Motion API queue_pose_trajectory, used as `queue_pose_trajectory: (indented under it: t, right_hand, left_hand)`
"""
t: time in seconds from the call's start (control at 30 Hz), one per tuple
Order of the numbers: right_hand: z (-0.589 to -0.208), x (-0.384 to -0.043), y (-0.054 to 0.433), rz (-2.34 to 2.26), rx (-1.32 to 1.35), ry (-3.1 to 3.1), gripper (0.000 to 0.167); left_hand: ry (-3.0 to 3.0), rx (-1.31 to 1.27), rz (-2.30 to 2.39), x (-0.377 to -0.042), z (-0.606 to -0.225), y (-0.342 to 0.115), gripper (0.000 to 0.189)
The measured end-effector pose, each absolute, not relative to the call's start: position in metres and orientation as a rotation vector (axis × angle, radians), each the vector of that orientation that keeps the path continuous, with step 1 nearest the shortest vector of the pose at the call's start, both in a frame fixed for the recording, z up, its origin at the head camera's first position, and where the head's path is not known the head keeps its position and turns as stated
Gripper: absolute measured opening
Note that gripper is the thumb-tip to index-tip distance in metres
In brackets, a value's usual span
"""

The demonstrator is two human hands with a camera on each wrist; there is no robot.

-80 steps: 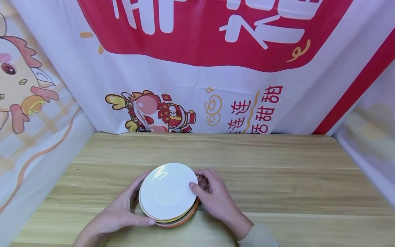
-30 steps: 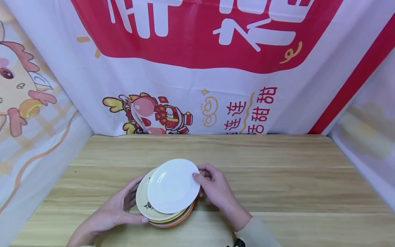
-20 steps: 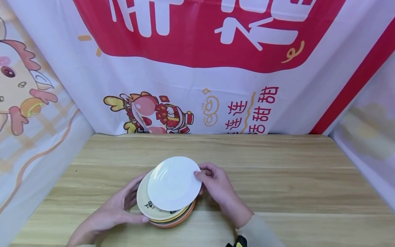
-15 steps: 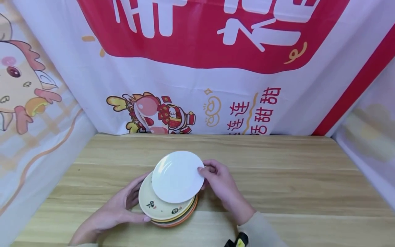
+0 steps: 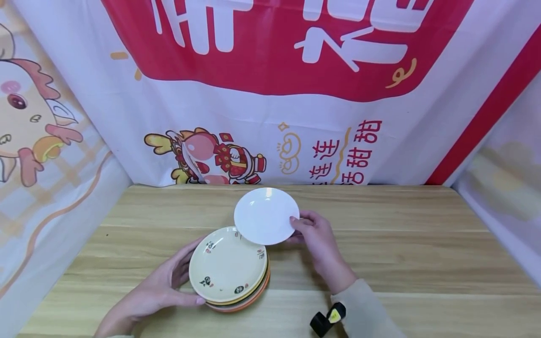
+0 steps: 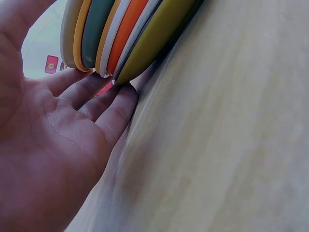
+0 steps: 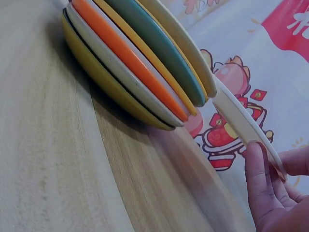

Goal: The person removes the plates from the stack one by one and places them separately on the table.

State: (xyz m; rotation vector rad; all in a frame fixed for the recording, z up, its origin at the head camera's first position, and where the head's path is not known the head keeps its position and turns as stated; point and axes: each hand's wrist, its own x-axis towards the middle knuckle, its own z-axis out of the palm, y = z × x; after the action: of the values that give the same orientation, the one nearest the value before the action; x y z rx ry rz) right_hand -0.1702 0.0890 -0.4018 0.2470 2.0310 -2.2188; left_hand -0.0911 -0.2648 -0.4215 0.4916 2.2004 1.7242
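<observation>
In the head view, my right hand pinches a plain white plate by its right rim, thumb on top and fingers underneath. The plate is tilted, and its lower left edge overlaps the top of a stack of plates. On top of that stack is a cream plate with small dark and red motifs near its rim. My left hand holds the stack's left side, thumb at the front and fingers behind. From the left wrist, the fingertips touch the rims of the coloured plates.
The stack stands on a wood-grain table, with green, orange, yellow and olive plates in it. A white and red printed cloth hangs along the back edge, with more cloth at both sides. A black strap is by the right sleeve.
The right hand has slid the white plate off the stack, up and to the right, uncovering the cream plate. The left hand has stayed at the stack's left side.
</observation>
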Motion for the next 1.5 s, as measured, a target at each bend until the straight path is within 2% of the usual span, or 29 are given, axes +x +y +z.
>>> queue_pose_trajectory:
  t: [0.27,0.83,1.5]
  right_hand:
    - [-0.410,-0.176,0.095,-2.250,0.344,1.976,0.045]
    - [-0.421,-0.193,0.086,-2.225,0.407,1.984,0.038]
    - [-0.418,-0.194,0.089,-2.068,0.422,2.104,0.046]
  left_hand:
    - [2.192,0.479,1.728,-0.091,-0.422,-0.264,0.110]
    - [2.174,0.471,1.735,-0.091,-0.423,-0.265,0.110]
    - [2.180,0.480,1.733,-0.091,-0.422,-0.265,0.109]
